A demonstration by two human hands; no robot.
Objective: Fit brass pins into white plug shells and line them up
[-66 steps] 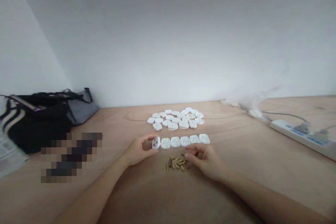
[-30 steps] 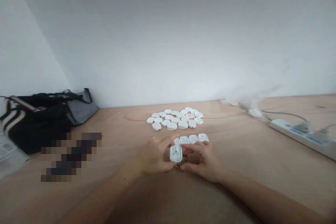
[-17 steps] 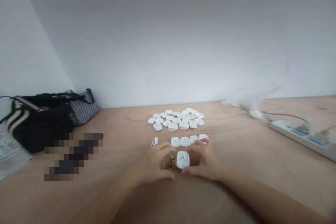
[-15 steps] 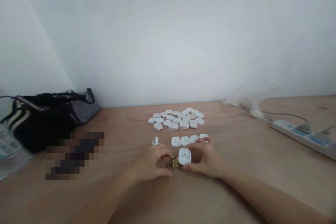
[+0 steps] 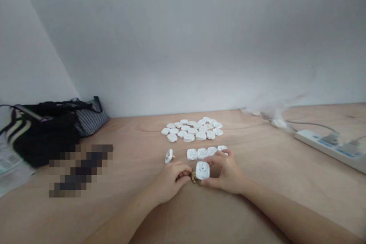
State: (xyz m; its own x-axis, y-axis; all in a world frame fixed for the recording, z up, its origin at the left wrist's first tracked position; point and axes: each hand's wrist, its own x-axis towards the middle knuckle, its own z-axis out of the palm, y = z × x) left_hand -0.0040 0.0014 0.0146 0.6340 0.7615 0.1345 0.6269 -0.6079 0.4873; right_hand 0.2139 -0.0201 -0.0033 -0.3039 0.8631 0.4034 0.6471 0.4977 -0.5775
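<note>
Well off to the left of my left hand [image 5: 171, 181] sits a black bag [image 5: 55, 133]; its contents I can't make out. My right hand [image 5: 228, 173] holds a white socket piece [image 5: 203, 170] by its edge. I'd expect it light, stiff and smooth, best pinched at opposite edges. My left fingers are drawn narrow at the small brass-coloured pieces [image 5: 193, 177] between my hands; whether they pinch one, I can't tell.

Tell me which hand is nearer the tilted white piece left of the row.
Left: the left hand is just in front of the tilted white piece; the right hand, gripping a second piece, is farther right.
</note>
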